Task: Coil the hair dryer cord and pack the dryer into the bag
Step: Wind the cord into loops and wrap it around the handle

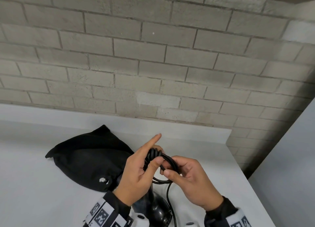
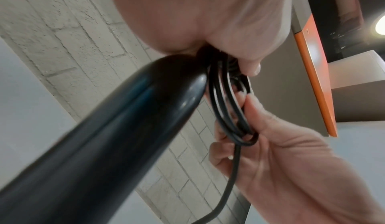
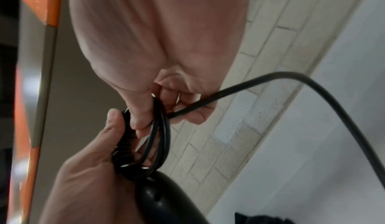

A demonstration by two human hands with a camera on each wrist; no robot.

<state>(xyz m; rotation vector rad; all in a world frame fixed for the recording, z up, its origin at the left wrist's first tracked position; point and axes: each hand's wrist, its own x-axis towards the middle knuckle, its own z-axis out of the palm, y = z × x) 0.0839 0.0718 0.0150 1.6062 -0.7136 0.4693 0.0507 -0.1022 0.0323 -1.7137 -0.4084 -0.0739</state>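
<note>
My left hand (image 1: 146, 160) grips several loops of the black cord (image 1: 164, 158) between thumb and curled fingers, with the index finger pointing out straight. The loops sit at the end of the black hair dryer's handle (image 2: 125, 120). My right hand (image 1: 170, 167) pinches the far side of the loops (image 3: 160, 128). From it a loose length of cord (image 3: 312, 86) trails off and down. The dryer body (image 1: 157, 208) is below both hands at the frame's bottom edge. The black fabric bag (image 1: 88, 158) lies flat on the table, just left of my left hand.
A white table (image 1: 42, 184) runs to a grey brick wall (image 1: 153, 64) at the back. Its right edge (image 1: 247, 180) drops off close to my right hand. An orange-edged panel (image 2: 316, 79) shows in the wrist views.
</note>
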